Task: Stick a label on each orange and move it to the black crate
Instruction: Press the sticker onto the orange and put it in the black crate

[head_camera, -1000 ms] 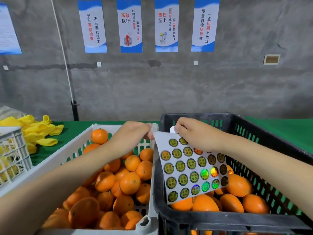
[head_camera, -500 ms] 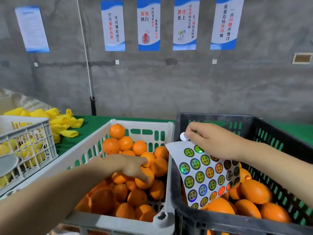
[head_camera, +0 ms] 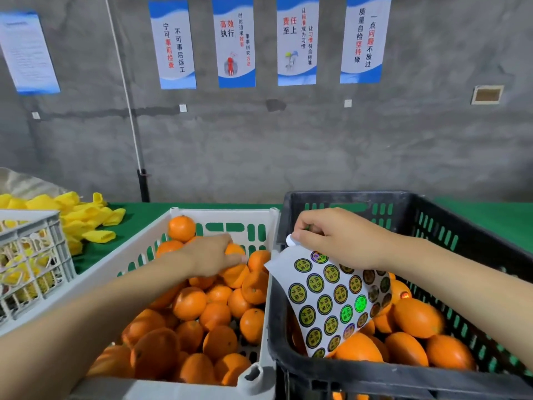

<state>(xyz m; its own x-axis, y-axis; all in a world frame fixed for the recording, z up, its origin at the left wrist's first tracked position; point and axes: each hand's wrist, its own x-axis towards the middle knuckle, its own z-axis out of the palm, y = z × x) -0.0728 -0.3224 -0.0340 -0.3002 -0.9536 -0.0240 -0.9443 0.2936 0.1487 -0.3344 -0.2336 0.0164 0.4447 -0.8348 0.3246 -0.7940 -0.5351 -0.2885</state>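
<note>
- The left hand [head_camera: 209, 255] reaches into the white crate [head_camera: 225, 212] left of centre. Its thumb and fingers curl round one orange [head_camera: 235, 249] at the top of the pile; the fingertips are blurred.
- That orange shows only at the hand's far edge, between thumb and fingers. It lies against its neighbours in the pile of unlabelled oranges [head_camera: 189, 304], near the crate's far wall.
- The right hand [head_camera: 343, 238], right of centre, pinches the top edge of the label sheet [head_camera: 331, 298] with curled fingers.
- A white curl of the sheet pokes out at the fingertips.
- The sheet hangs below the hand, bowed, with its rows of round green-gold labels facing the camera. It hangs inside the near-left part of the black crate [head_camera: 346, 197].
- Labelled oranges [head_camera: 418, 317] fill the bottom of the black crate, under and behind the sheet's lower edge.
- The two crates stand side by side, touching, on a green table cover [head_camera: 144, 215].
- At the left edge of the frame stands a small grey crate [head_camera: 34, 255], with a heap of yellow pieces [head_camera: 86, 215] behind it.
- Blue-and-white posters [head_camera: 236, 41] hang on the concrete wall at the top of the frame.
</note>
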